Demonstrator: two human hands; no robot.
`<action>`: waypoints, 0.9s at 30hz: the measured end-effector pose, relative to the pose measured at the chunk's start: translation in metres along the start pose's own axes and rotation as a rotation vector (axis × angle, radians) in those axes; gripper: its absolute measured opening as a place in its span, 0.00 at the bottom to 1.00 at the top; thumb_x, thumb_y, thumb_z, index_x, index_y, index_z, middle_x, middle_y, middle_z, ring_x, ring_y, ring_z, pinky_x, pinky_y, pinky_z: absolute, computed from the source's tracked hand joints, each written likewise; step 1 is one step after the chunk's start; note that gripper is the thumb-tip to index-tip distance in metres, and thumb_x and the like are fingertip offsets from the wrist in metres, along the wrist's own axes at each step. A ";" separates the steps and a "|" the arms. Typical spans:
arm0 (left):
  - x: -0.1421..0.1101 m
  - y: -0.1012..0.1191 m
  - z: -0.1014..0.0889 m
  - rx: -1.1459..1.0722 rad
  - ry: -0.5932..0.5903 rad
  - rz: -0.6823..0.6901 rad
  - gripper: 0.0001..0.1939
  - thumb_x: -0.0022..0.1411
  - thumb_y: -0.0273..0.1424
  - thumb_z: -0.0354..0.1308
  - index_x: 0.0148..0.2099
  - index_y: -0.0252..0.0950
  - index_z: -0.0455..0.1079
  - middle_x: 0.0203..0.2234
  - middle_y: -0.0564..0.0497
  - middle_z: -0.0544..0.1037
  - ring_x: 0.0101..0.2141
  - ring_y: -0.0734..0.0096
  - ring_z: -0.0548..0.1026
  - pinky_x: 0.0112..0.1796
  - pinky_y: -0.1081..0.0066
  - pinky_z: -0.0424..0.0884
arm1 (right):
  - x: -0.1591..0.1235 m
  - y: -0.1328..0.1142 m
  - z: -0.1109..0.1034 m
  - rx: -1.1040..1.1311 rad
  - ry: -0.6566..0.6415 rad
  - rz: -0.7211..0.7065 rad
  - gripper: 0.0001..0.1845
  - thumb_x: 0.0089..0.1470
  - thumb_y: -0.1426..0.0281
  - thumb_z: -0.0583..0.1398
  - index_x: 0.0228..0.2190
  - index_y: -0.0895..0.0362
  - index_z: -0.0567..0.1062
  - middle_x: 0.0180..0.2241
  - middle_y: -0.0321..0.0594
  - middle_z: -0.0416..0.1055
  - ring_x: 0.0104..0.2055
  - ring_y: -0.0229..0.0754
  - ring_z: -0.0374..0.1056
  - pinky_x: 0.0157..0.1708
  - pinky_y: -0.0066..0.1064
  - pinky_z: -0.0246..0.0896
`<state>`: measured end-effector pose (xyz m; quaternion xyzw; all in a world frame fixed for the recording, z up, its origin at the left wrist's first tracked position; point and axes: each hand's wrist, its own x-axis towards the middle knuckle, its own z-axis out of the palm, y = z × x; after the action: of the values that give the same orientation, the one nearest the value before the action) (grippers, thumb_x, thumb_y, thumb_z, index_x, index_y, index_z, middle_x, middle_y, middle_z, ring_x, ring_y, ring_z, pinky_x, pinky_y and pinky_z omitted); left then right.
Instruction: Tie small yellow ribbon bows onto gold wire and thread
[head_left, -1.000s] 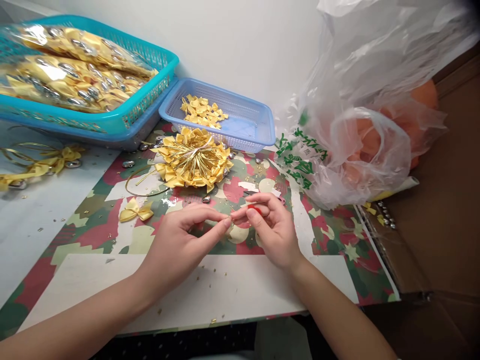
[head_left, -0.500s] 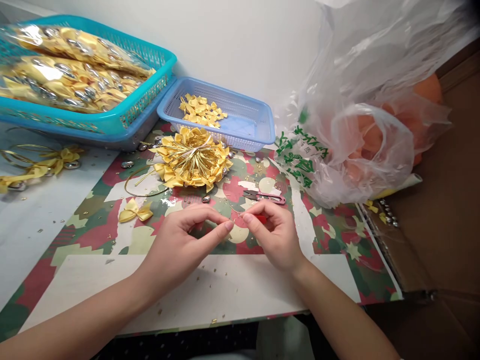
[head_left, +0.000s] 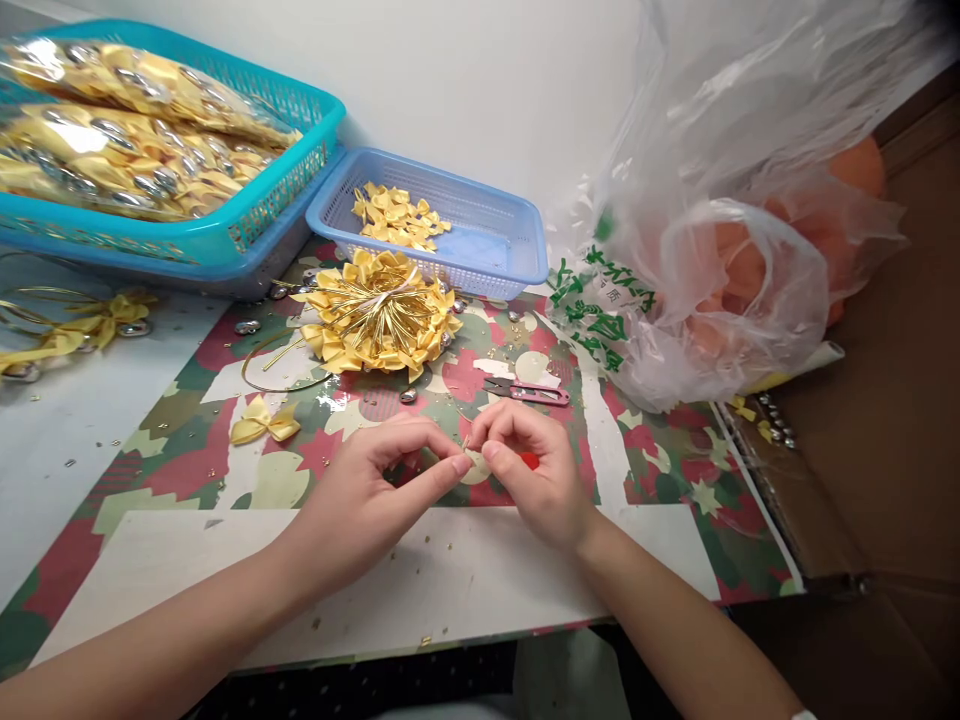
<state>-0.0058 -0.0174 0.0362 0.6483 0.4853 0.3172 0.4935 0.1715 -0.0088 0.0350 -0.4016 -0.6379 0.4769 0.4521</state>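
Note:
My left hand is closed in a pinch, thumb against forefinger, on a thin gold cord. Fingertip to fingertip with it, my right hand pinches the same cord; most of the cord is hidden by the fingers. A small red patch shows at the curled fingers of my right hand, its kind unclear. Just beyond that hand lie thread snips with a pink handle. A loose yellow ribbon bow rests to the left. Behind the hands sits a tied bundle of yellow bows on gold cords.
A blue basket with yellow bows stands at the back. Left of it, a turquoise basket holds bagged bows with silver bells. A plastic bag with orange contents fills the right, beside a cardboard box. Silver bells lie about.
My fingertips have drawn together over the cord, the right hand's fingers curling in more. The snips, partly covered by my right hand earlier, are now in full view.

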 end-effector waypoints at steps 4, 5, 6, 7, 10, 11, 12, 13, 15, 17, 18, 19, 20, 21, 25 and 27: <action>0.001 0.000 0.001 0.010 -0.022 0.003 0.17 0.64 0.41 0.55 0.27 0.38 0.74 0.23 0.52 0.74 0.27 0.67 0.69 0.29 0.69 0.60 | 0.000 0.000 0.001 -0.021 -0.006 -0.033 0.11 0.51 0.73 0.56 0.20 0.54 0.62 0.27 0.37 0.69 0.30 0.39 0.65 0.32 0.32 0.61; 0.001 0.000 0.001 0.013 -0.027 0.002 0.17 0.64 0.40 0.55 0.27 0.38 0.74 0.23 0.52 0.74 0.27 0.67 0.69 0.29 0.69 0.60 | 0.000 0.001 0.001 -0.026 -0.005 -0.039 0.11 0.51 0.73 0.56 0.20 0.54 0.61 0.27 0.37 0.69 0.30 0.39 0.65 0.32 0.32 0.61; 0.001 0.001 0.001 0.017 -0.029 0.001 0.16 0.63 0.40 0.55 0.27 0.38 0.74 0.23 0.52 0.74 0.27 0.68 0.69 0.29 0.69 0.60 | 0.000 0.001 0.002 -0.032 -0.004 -0.043 0.11 0.51 0.73 0.56 0.20 0.54 0.61 0.27 0.37 0.69 0.30 0.39 0.65 0.32 0.32 0.61; 0.001 0.001 0.001 0.020 -0.033 0.000 0.16 0.63 0.40 0.55 0.27 0.38 0.75 0.23 0.52 0.74 0.26 0.68 0.69 0.28 0.69 0.60 | -0.001 0.001 0.002 -0.038 -0.005 -0.044 0.11 0.51 0.73 0.56 0.20 0.54 0.61 0.28 0.38 0.70 0.31 0.40 0.66 0.32 0.33 0.61; 0.001 0.003 0.001 0.021 -0.034 -0.004 0.16 0.63 0.40 0.55 0.27 0.38 0.75 0.23 0.52 0.74 0.26 0.68 0.69 0.28 0.69 0.59 | -0.001 0.000 0.003 -0.044 -0.008 -0.034 0.11 0.51 0.72 0.56 0.20 0.54 0.61 0.28 0.38 0.71 0.31 0.40 0.67 0.32 0.33 0.63; 0.001 0.003 0.001 0.020 -0.035 -0.005 0.16 0.63 0.40 0.55 0.27 0.38 0.75 0.23 0.52 0.74 0.27 0.68 0.69 0.29 0.69 0.59 | -0.001 0.000 0.003 -0.039 -0.008 -0.028 0.11 0.51 0.72 0.56 0.20 0.54 0.61 0.28 0.38 0.71 0.31 0.40 0.67 0.32 0.33 0.63; 0.001 0.003 0.001 0.019 -0.037 -0.007 0.17 0.64 0.40 0.55 0.27 0.38 0.75 0.23 0.52 0.74 0.27 0.68 0.69 0.29 0.69 0.59 | -0.001 0.000 0.003 -0.031 -0.007 -0.022 0.11 0.51 0.72 0.56 0.20 0.54 0.61 0.28 0.38 0.71 0.30 0.40 0.67 0.32 0.33 0.63; 0.001 0.003 0.001 0.021 -0.040 -0.008 0.17 0.64 0.40 0.55 0.27 0.38 0.75 0.23 0.52 0.74 0.27 0.68 0.69 0.29 0.69 0.59 | -0.001 0.000 0.003 -0.022 -0.005 -0.017 0.11 0.51 0.72 0.56 0.20 0.54 0.61 0.28 0.38 0.71 0.30 0.39 0.67 0.31 0.32 0.63; 0.002 0.003 0.001 0.026 -0.042 -0.012 0.17 0.64 0.40 0.55 0.27 0.38 0.75 0.23 0.52 0.74 0.27 0.68 0.69 0.29 0.69 0.59 | -0.001 0.000 0.003 -0.008 -0.003 -0.007 0.11 0.51 0.73 0.56 0.20 0.54 0.62 0.28 0.38 0.72 0.29 0.39 0.67 0.31 0.32 0.63; 0.002 0.003 0.001 0.031 -0.039 -0.014 0.17 0.63 0.41 0.55 0.28 0.38 0.75 0.23 0.53 0.74 0.27 0.68 0.69 0.29 0.69 0.59 | -0.001 0.001 0.003 -0.001 -0.003 -0.002 0.11 0.51 0.73 0.56 0.20 0.54 0.62 0.28 0.38 0.72 0.29 0.39 0.67 0.31 0.32 0.62; 0.002 0.003 0.002 0.032 -0.038 -0.014 0.17 0.63 0.40 0.55 0.27 0.38 0.75 0.23 0.53 0.74 0.26 0.68 0.68 0.29 0.69 0.59 | -0.001 0.001 0.003 0.001 -0.004 -0.002 0.11 0.51 0.73 0.56 0.20 0.54 0.62 0.28 0.39 0.72 0.29 0.39 0.67 0.31 0.32 0.62; 0.002 0.002 0.002 0.032 -0.038 -0.015 0.16 0.63 0.40 0.55 0.27 0.38 0.74 0.23 0.53 0.73 0.26 0.68 0.68 0.28 0.69 0.59 | -0.001 0.001 0.003 0.003 -0.005 -0.003 0.11 0.51 0.73 0.56 0.20 0.54 0.62 0.28 0.39 0.72 0.29 0.39 0.67 0.31 0.32 0.62; 0.002 0.002 0.002 0.032 -0.039 -0.017 0.16 0.63 0.40 0.55 0.27 0.38 0.74 0.22 0.53 0.73 0.26 0.69 0.68 0.28 0.69 0.59 | -0.001 0.001 0.002 0.004 -0.007 -0.001 0.11 0.51 0.73 0.56 0.20 0.54 0.62 0.28 0.39 0.72 0.29 0.39 0.67 0.31 0.32 0.62; 0.002 0.002 0.002 0.032 -0.041 -0.019 0.16 0.63 0.40 0.55 0.27 0.38 0.74 0.22 0.53 0.73 0.26 0.69 0.68 0.28 0.69 0.59 | -0.001 0.001 0.002 0.004 -0.009 0.002 0.11 0.51 0.73 0.57 0.20 0.54 0.62 0.28 0.39 0.72 0.29 0.39 0.67 0.31 0.32 0.62; 0.002 0.002 0.002 0.030 -0.040 -0.028 0.16 0.63 0.40 0.55 0.27 0.38 0.75 0.22 0.53 0.73 0.26 0.68 0.68 0.29 0.69 0.59 | -0.002 0.001 0.003 -0.009 -0.008 0.011 0.11 0.51 0.73 0.57 0.20 0.54 0.62 0.28 0.39 0.72 0.29 0.39 0.67 0.31 0.32 0.63; 0.001 0.002 0.002 0.022 -0.040 -0.027 0.16 0.63 0.40 0.55 0.27 0.38 0.74 0.22 0.53 0.73 0.26 0.69 0.68 0.28 0.69 0.59 | -0.002 0.001 0.003 -0.010 -0.006 0.006 0.11 0.51 0.73 0.56 0.20 0.54 0.62 0.28 0.39 0.72 0.29 0.39 0.66 0.31 0.33 0.62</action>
<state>-0.0029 -0.0170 0.0375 0.6533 0.4874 0.2924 0.5001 0.1692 -0.0111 0.0334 -0.4045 -0.6404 0.4762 0.4465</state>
